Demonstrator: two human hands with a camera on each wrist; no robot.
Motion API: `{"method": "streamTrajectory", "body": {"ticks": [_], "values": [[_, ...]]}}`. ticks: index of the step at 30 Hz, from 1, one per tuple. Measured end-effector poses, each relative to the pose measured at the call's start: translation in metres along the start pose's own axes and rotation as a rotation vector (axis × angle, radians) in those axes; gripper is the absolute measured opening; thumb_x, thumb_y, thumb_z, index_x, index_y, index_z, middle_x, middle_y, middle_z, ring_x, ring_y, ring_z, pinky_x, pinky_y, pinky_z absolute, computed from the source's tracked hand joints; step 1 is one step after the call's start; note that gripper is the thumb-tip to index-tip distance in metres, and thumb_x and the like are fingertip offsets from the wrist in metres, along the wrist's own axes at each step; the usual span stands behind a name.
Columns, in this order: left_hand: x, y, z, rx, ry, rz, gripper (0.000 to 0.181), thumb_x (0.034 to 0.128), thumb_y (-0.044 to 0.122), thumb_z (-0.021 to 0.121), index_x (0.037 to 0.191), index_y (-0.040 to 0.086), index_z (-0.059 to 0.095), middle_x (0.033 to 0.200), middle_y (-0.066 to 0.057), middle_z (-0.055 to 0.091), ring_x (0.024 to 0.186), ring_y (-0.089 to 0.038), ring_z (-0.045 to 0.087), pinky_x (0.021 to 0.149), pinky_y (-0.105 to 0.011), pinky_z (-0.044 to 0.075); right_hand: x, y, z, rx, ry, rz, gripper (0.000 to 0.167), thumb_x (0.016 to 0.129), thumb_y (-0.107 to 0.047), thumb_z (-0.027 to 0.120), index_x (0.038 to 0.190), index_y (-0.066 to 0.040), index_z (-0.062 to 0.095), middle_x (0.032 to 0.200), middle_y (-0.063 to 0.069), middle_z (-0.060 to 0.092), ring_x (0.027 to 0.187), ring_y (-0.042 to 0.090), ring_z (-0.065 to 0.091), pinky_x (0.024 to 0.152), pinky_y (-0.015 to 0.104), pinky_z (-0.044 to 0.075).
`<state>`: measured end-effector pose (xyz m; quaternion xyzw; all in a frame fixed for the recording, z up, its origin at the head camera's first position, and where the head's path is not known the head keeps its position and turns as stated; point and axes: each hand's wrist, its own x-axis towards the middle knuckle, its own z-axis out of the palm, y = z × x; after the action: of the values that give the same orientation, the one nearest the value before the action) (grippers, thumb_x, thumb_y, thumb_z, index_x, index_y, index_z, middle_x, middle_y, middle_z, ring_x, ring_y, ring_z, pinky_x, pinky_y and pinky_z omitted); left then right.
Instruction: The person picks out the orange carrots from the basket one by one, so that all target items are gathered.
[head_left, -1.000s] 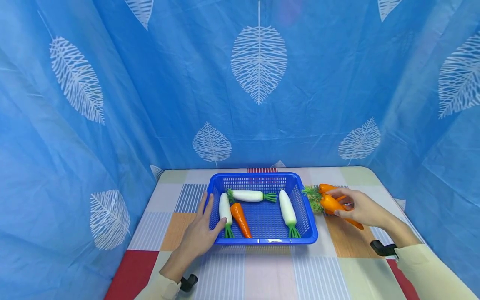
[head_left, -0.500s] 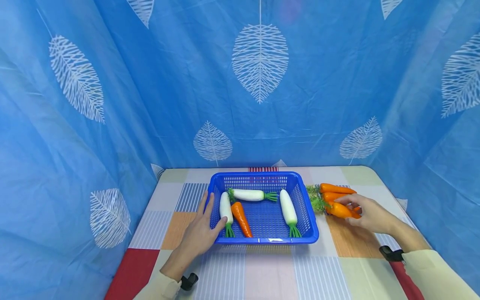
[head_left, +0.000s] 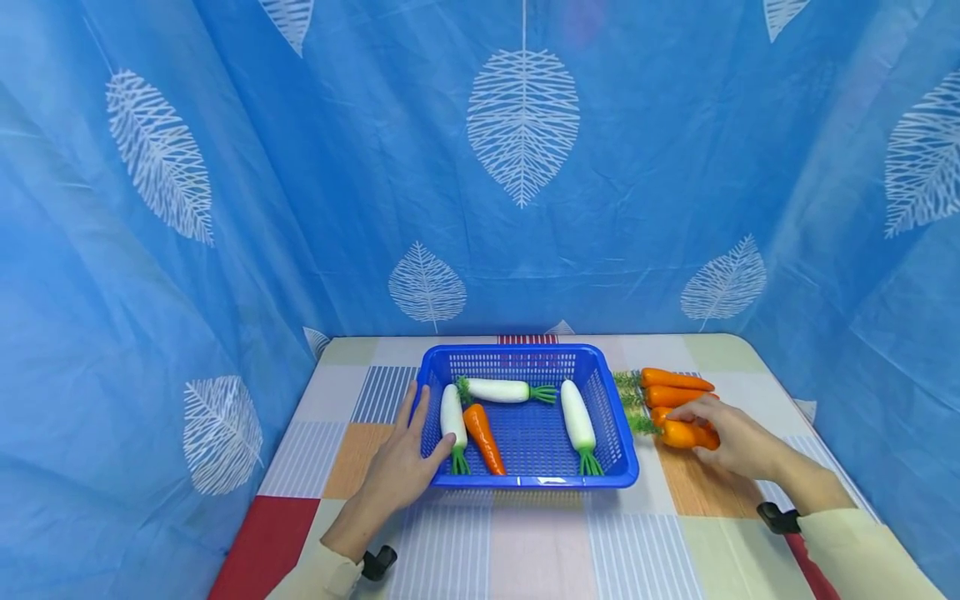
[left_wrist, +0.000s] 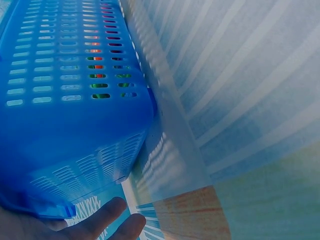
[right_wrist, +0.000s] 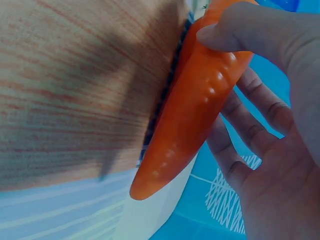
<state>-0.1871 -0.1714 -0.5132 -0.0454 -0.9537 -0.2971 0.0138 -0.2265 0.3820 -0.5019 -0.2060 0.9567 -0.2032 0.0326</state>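
My right hand [head_left: 738, 437] pinches an orange carrot [head_left: 678, 434] with a green leafy top, thumb on one side and fingers on the other. In the right wrist view this carrot [right_wrist: 195, 110] points its tip down and to the left, close to the cloth. Beyond it several more carrots [head_left: 675, 380] lie side by side, one partly hidden by the held carrot and the hand. My left hand [head_left: 401, 462] rests at the left rim of a blue plastic basket [head_left: 525, 482], fingers straight. Its fingers [left_wrist: 107, 212] show beside the basket wall in the left wrist view.
Inside the basket are three white radishes [head_left: 576, 417] with green tops and one carrot [head_left: 483, 437]. A patchwork tablecloth [head_left: 536, 542] covers the table. Blue curtains [head_left: 525, 250] with white leaf prints stand behind and at both sides.
My right hand has drawn the carrot to the right and toward the front, turning it more parallel to the other carrots, which are now more visible. The left hand has stayed in place.
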Motion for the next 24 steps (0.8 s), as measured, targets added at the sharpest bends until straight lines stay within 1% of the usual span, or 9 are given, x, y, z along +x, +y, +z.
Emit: {"method": "streamTrajectory", "body": {"ticks": [4, 8, 11, 15, 19, 24], "values": [[-0.0001, -0.0009, 0.0015, 0.006, 0.000, 0.005, 0.096, 0.1150, 0.054, 0.067, 0.189, 0.016, 0.019, 0.199, -0.017, 0.008, 0.166, -0.057, 0.051, 0.107, -0.069, 0.068, -0.0012, 0.0015, 0.0049, -0.021, -0.005, -0.006, 0.054, 0.086, -0.001, 0.100, 0.134, -0.014, 0.081, 0.138, 0.016, 0.077, 0.127, 0.044, 0.073, 0.113, 0.079, 0.059], [0.0001, -0.0021, 0.0022, 0.008, 0.003, 0.008, 0.096, 0.1151, 0.055, 0.067, 0.189, 0.017, 0.019, 0.199, -0.016, 0.007, 0.166, -0.057, 0.051, 0.107, -0.069, 0.068, -0.0014, 0.0024, 0.0076, -0.038, -0.005, -0.025, 0.051, 0.087, -0.001, 0.099, 0.133, -0.016, 0.082, 0.134, 0.010, 0.077, 0.122, 0.036, 0.075, 0.111, 0.074, 0.062], [0.0005, -0.0028, 0.0025, 0.008, 0.005, 0.008, 0.096, 0.1152, 0.056, 0.066, 0.189, 0.017, 0.018, 0.199, -0.016, 0.007, 0.165, -0.058, 0.051, 0.106, -0.069, 0.069, -0.0016, 0.0027, 0.0086, -0.043, -0.003, -0.033, 0.050, 0.088, -0.001, 0.098, 0.133, -0.016, 0.083, 0.132, 0.007, 0.077, 0.120, 0.033, 0.076, 0.110, 0.073, 0.063], [0.0005, -0.0029, 0.0030, 0.007, 0.006, 0.008, 0.096, 0.1152, 0.055, 0.067, 0.189, 0.017, 0.018, 0.199, -0.017, 0.008, 0.165, -0.058, 0.052, 0.106, -0.069, 0.069, -0.0024, 0.0008, 0.0086, -0.045, -0.005, -0.017, 0.050, 0.088, -0.003, 0.098, 0.133, -0.017, 0.083, 0.132, 0.006, 0.077, 0.119, 0.032, 0.075, 0.110, 0.073, 0.064], [0.0002, -0.0025, 0.0029, 0.007, 0.007, 0.008, 0.095, 0.1155, 0.054, 0.067, 0.189, 0.017, 0.019, 0.199, -0.017, 0.008, 0.165, -0.058, 0.052, 0.105, -0.070, 0.069, -0.0034, -0.0024, 0.0069, -0.044, -0.021, 0.007, 0.051, 0.087, -0.005, 0.100, 0.133, -0.018, 0.082, 0.134, 0.008, 0.078, 0.121, 0.035, 0.074, 0.109, 0.075, 0.063], [-0.0006, -0.0013, 0.0023, 0.004, 0.005, 0.006, 0.095, 0.1154, 0.054, 0.067, 0.189, 0.017, 0.019, 0.199, -0.016, 0.006, 0.167, -0.057, 0.049, 0.108, -0.071, 0.067, -0.0038, -0.0055, 0.0038, -0.041, -0.021, -0.001, 0.051, 0.085, -0.004, 0.101, 0.131, -0.017, 0.083, 0.132, 0.009, 0.077, 0.120, 0.036, 0.074, 0.107, 0.075, 0.064]]}}
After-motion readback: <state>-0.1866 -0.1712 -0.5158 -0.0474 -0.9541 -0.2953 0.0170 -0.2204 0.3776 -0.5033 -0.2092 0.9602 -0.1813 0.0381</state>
